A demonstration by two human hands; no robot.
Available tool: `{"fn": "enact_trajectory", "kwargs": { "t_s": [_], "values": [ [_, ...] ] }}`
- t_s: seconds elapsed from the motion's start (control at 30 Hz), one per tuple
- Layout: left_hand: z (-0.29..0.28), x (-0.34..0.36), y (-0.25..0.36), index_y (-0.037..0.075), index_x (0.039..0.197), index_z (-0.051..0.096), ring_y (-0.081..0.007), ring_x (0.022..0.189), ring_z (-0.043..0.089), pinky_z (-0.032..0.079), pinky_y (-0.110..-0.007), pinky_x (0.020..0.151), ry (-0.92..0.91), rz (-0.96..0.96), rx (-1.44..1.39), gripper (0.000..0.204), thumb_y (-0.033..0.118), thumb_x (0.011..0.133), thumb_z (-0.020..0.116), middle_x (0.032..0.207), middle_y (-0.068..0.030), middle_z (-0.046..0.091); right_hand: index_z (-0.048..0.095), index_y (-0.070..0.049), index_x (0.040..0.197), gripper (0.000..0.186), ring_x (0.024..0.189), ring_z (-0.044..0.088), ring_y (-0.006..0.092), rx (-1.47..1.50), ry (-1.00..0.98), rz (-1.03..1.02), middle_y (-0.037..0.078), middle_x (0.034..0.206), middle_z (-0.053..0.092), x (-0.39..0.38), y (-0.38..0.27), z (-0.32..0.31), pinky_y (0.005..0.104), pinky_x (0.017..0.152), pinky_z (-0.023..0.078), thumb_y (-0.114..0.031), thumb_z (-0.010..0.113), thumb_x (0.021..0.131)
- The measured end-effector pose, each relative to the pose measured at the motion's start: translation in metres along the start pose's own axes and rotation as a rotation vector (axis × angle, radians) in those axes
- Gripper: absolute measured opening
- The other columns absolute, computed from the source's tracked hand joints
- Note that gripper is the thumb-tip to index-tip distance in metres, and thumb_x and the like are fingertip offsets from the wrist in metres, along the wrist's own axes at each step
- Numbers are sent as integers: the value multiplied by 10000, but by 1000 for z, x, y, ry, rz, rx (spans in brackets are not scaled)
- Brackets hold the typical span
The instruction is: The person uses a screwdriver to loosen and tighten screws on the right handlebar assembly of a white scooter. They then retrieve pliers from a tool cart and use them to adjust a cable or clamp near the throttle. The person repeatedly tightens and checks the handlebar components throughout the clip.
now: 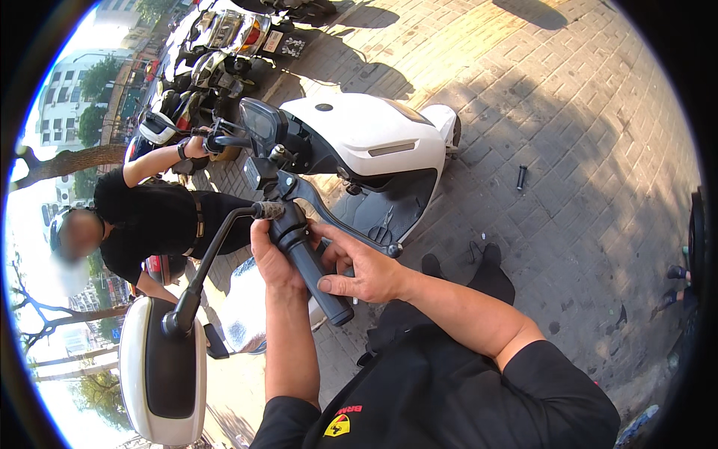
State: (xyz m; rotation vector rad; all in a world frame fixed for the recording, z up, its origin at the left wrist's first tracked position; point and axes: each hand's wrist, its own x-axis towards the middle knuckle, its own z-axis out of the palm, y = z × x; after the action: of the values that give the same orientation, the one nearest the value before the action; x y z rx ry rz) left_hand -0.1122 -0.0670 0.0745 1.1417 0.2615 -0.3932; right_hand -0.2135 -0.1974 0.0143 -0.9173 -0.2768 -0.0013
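A white scooter (359,131) stands in front of me, its black handlebar grip (313,266) pointing toward me. My left hand (274,258) is closed around the grip's inner end, thumb up by the switch housing (288,222). From the other side my right hand (366,268) holds the same grip, thumb along it and fingers curled behind, partly hidden. A dark brake lever (323,213) with a ball end runs past my right hand. The white-backed mirror (196,359) sticks out at lower left on its black stem (213,266).
Scissors (383,226) lie on the scooter's footboard (400,206). A short black cylinder (521,177) lies on the paving. At left, a person in black (153,217) has a hand on the other handlebar. Parked motorbikes (224,52) stand behind, and a display (262,123) sits mid-handlebar.
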Motion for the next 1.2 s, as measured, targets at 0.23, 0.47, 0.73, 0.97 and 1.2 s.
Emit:
{"fn": "enact_trajectory", "kwargs": {
  "t_s": [0.23, 0.47, 0.73, 0.97, 1.2],
  "values": [
    [-1, -8, 2, -13, 1057, 639, -252, 732, 681, 578, -317, 625, -23, 90, 138, 605, 543, 935, 433, 899, -171, 688, 233, 111, 1501, 1001, 784, 649, 242, -170, -66, 0, 158, 869, 645, 7, -6, -9, 334, 778, 515, -257, 817, 777],
    [3, -13, -1, -14, 1070, 635, -259, 794, 689, 596, -349, 660, 87, 89, 96, 612, 552, 953, 432, 929, -173, 687, 265, 44, 1504, 911, 691, 605, 171, -105, -37, 18, 113, 871, 645, 8, -10, -2, 294, 656, 497, -178, 760, 772],
    [14, -19, 1, -23, 1070, 637, -265, 762, 689, 591, -353, 660, 69, 128, 185, 629, 547, 959, 393, 917, -174, 700, 261, 50, 1494, 859, 696, 611, 143, -27, -65, 97, 103, 867, 656, 11, -8, 0, 276, 661, 505, -110, 723, 788],
    [4, -19, 7, -25, 1095, 631, -259, 782, 696, 583, -334, 647, -105, 56, 164, 618, 527, 946, 397, 958, -185, 700, 336, 40, 1407, 806, 677, 639, 209, -81, 64, 45, 117, 808, 658, 5, -5, 4, 310, 656, 519, -164, 760, 753],
    [-5, -20, -2, -24, 1082, 631, -229, 725, 690, 572, -302, 598, 87, 93, 163, 624, 538, 935, 401, 933, -186, 699, 191, 45, 1530, 929, 720, 621, 149, 45, -55, 155, 112, 892, 653, 6, 0, 0, 286, 694, 514, -87, 717, 775]
  ]
}}
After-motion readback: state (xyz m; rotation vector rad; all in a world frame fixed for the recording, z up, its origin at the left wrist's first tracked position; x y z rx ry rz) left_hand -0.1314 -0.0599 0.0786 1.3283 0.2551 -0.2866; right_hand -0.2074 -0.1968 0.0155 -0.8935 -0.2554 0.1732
